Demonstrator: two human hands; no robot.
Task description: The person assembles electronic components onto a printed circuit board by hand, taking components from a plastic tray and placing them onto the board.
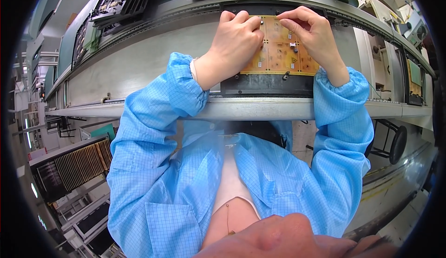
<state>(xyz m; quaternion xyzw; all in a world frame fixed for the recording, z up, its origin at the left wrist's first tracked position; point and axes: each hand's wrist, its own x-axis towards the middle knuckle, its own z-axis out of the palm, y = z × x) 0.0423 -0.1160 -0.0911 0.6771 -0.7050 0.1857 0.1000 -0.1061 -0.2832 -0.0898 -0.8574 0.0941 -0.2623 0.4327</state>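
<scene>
A tan circuit board panel (282, 57) lies on a black carrier (267, 86) on the grey conveyor line in front of me. My left hand (234, 44) rests on the board's left part, fingers curled and pinched near a small dark part at the top edge. Over the board's right part, my right hand (309, 32) pinches its fingertips together close to the left hand. Whether either hand grips a small component I cannot tell. A small white part and a black part stand on the board (293, 45). Both forearms wear blue checked sleeves.
The conveyor's metal rail (260, 109) runs across in front of me. Black trays (118, 0) with parts sit beyond the line at upper left. A rack of tan boards (76, 165) stands at lower left. A black stool (397, 144) is at right.
</scene>
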